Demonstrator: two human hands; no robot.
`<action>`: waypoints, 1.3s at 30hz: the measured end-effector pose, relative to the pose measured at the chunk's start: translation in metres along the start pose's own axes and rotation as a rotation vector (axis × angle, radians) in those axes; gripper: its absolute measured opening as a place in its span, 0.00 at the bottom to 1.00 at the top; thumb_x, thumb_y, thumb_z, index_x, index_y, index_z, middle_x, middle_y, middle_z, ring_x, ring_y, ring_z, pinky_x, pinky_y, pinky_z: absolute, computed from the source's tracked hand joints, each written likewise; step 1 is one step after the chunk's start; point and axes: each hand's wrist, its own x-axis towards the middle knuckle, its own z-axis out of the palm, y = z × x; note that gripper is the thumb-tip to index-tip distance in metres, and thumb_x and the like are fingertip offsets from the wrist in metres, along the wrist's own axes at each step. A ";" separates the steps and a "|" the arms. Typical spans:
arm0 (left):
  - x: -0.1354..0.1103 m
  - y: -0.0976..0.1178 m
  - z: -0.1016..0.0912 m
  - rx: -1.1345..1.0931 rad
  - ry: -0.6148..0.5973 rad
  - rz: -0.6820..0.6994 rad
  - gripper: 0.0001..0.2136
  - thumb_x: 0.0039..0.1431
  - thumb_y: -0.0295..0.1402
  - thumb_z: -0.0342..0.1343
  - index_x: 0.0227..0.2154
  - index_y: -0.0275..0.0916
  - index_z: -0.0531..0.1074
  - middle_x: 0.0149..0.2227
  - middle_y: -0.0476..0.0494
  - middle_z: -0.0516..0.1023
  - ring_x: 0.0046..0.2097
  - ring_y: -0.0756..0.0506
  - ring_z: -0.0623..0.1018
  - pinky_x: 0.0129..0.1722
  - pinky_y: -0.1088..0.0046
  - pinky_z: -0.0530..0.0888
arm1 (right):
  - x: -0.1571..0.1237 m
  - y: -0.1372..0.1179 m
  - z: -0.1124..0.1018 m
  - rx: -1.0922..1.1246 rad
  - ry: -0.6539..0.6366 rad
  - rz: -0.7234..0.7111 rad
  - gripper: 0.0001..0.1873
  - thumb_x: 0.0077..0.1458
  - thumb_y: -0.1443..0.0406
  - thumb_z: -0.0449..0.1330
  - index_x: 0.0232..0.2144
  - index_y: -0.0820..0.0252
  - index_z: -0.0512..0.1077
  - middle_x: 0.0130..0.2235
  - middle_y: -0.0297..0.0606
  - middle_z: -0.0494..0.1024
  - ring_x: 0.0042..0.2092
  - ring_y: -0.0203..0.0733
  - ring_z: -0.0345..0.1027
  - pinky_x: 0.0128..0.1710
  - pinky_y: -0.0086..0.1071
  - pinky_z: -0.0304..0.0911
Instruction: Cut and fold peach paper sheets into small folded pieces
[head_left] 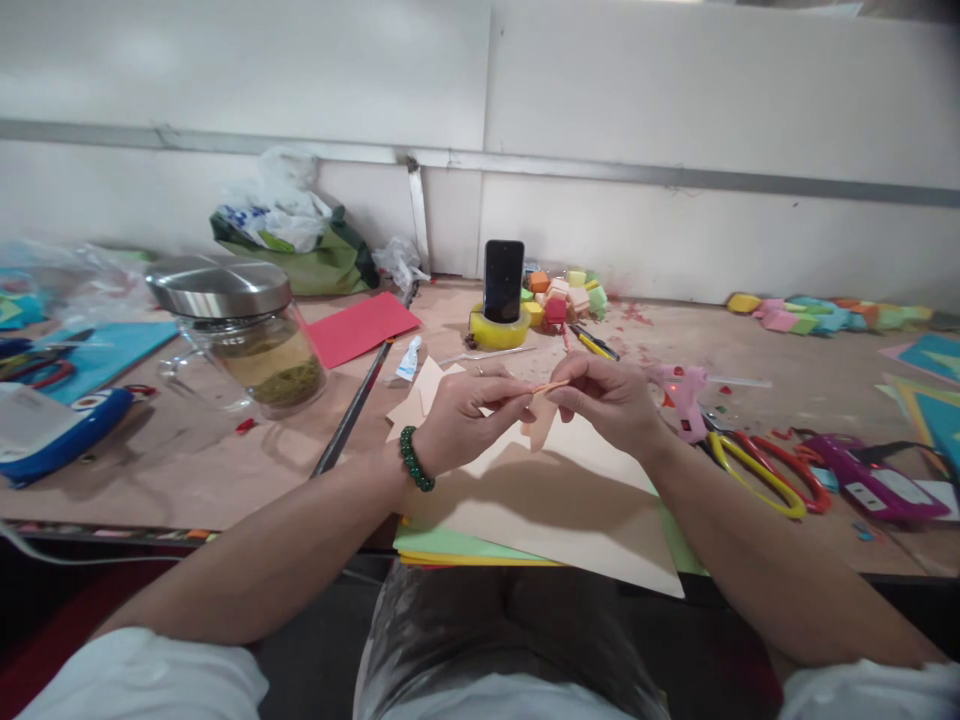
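Observation:
My left hand [466, 418], with a green bead bracelet at the wrist, and my right hand [611, 400] meet over the table's near edge. Both pinch a small beige paper piece [541, 412] between fingers and thumbs, its top edge folded thin between them. Under the hands lies a large beige paper sheet [570, 500] on a stack of green and yellow sheets [450, 548]. Smaller beige offcuts [418, 398] lie just left of my left hand.
A lidded glass jar [247, 335] stands at left, beside a red sheet [358, 328] and a long dark ruler [352, 408]. A phone [503, 280] stands in a yellow tape roll. A pink glue gun [684, 395], yellow and red scissors [765, 470], and coloured paper cubes [561, 298] lie right and behind.

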 end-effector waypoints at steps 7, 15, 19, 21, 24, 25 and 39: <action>0.000 0.000 0.002 -0.036 0.016 -0.041 0.07 0.60 0.29 0.57 0.32 0.37 0.81 0.29 0.44 0.82 0.29 0.51 0.79 0.28 0.78 0.78 | -0.001 0.002 0.004 -0.050 0.063 -0.057 0.17 0.51 0.53 0.68 0.23 0.59 0.71 0.22 0.30 0.71 0.19 0.30 0.63 0.17 0.25 0.61; -0.002 -0.004 0.005 -0.003 0.069 -0.066 0.09 0.62 0.35 0.58 0.29 0.38 0.80 0.27 0.45 0.81 0.30 0.50 0.79 0.31 0.75 0.78 | -0.005 0.004 0.011 -0.116 0.135 -0.062 0.19 0.51 0.51 0.66 0.23 0.58 0.69 0.23 0.29 0.69 0.19 0.29 0.61 0.16 0.26 0.57; -0.002 0.000 0.005 0.016 0.055 -0.043 0.09 0.62 0.33 0.57 0.29 0.37 0.79 0.24 0.46 0.79 0.28 0.51 0.78 0.27 0.77 0.76 | -0.006 0.004 0.013 -0.162 0.109 -0.100 0.18 0.52 0.52 0.66 0.24 0.58 0.69 0.23 0.30 0.68 0.21 0.29 0.59 0.18 0.27 0.56; -0.001 0.004 0.004 0.016 0.029 -0.053 0.09 0.62 0.34 0.57 0.30 0.36 0.79 0.23 0.47 0.79 0.25 0.52 0.77 0.24 0.79 0.74 | -0.007 0.002 0.014 -0.184 0.093 -0.117 0.18 0.53 0.52 0.65 0.24 0.58 0.70 0.22 0.30 0.69 0.22 0.30 0.58 0.19 0.27 0.56; 0.000 0.006 0.004 0.015 0.004 -0.078 0.12 0.63 0.37 0.56 0.27 0.36 0.78 0.22 0.47 0.77 0.24 0.52 0.76 0.23 0.79 0.72 | -0.008 0.000 0.017 -0.193 0.134 -0.131 0.19 0.54 0.52 0.65 0.22 0.58 0.69 0.21 0.31 0.68 0.22 0.31 0.58 0.20 0.28 0.55; 0.000 0.006 0.004 0.017 0.004 -0.087 0.13 0.63 0.37 0.56 0.27 0.36 0.77 0.22 0.47 0.77 0.25 0.52 0.76 0.23 0.79 0.72 | -0.009 0.000 0.018 -0.181 0.154 -0.128 0.19 0.53 0.51 0.65 0.22 0.58 0.69 0.21 0.30 0.68 0.21 0.31 0.58 0.20 0.28 0.55; 0.001 0.000 0.009 -0.017 -0.143 -0.105 0.21 0.66 0.41 0.49 0.18 0.37 0.65 0.19 0.51 0.64 0.24 0.52 0.65 0.24 0.76 0.64 | -0.006 0.001 0.018 -0.170 0.171 -0.056 0.18 0.54 0.51 0.64 0.23 0.58 0.70 0.23 0.31 0.69 0.25 0.33 0.60 0.25 0.30 0.57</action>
